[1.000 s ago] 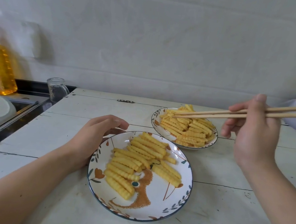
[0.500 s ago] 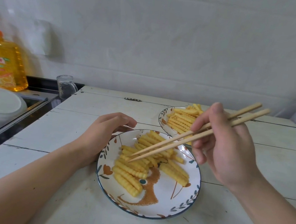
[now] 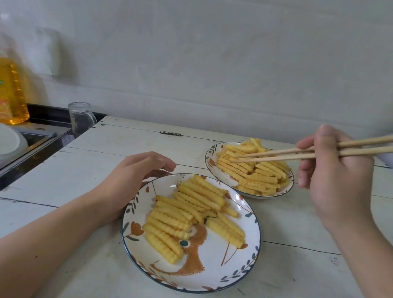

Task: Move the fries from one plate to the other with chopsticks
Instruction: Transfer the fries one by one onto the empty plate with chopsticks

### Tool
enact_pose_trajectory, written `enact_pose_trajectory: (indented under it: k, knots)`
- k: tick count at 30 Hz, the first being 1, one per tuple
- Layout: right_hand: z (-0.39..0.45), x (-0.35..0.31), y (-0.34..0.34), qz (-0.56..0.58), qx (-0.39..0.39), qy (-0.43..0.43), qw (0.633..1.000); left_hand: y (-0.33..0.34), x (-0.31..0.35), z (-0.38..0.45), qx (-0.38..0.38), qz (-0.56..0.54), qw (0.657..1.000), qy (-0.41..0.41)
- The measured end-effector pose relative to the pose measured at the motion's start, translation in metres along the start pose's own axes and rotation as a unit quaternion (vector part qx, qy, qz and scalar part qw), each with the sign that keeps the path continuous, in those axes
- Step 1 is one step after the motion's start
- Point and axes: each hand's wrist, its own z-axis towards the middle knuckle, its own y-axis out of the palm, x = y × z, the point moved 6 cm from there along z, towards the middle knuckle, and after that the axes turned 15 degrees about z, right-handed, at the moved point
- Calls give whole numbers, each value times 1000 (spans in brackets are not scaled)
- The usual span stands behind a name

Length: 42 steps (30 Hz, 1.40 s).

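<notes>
Gripping chopsticks [image 3: 310,153], the right hand [image 3: 336,176] sets their empty tips over the far plate's fries [image 3: 255,173].

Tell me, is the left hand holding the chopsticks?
No, the right hand holds the chopsticks over the far plate; the left hand rests beside the near plate.

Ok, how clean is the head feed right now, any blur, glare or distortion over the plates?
Head view: both plates, the near plate and the far plate, look sharp, with the fries' ridges readable; light is soft and even, no glare on the glaze; the left edge smears, so the oil bottle and its label are blurred; wide-angle bend curves the table edges and stretches the forearms.
</notes>
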Motion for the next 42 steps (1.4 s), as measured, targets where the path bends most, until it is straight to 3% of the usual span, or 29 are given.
enact_pose_trajectory:
  k: [6,11,18,33,42]
  knots:
    - [3,17,-2,-49,-49,15,997,-2,-2,1,9,23,1000,-5]
    - [-1,17,7,-95,-87,-36,991,-2,-3,2,8,26,1000,-4]
    - [2,8,-2,-98,-49,-84,990,-2,-3,2,6,21,1000,-7]
    - [3,17,3,-96,-87,-26,991,-1,-2,1,2,20,1000,1]
    - [9,5,-11,38,29,-9,999,-1,-2,2,7,20,1000,-2]
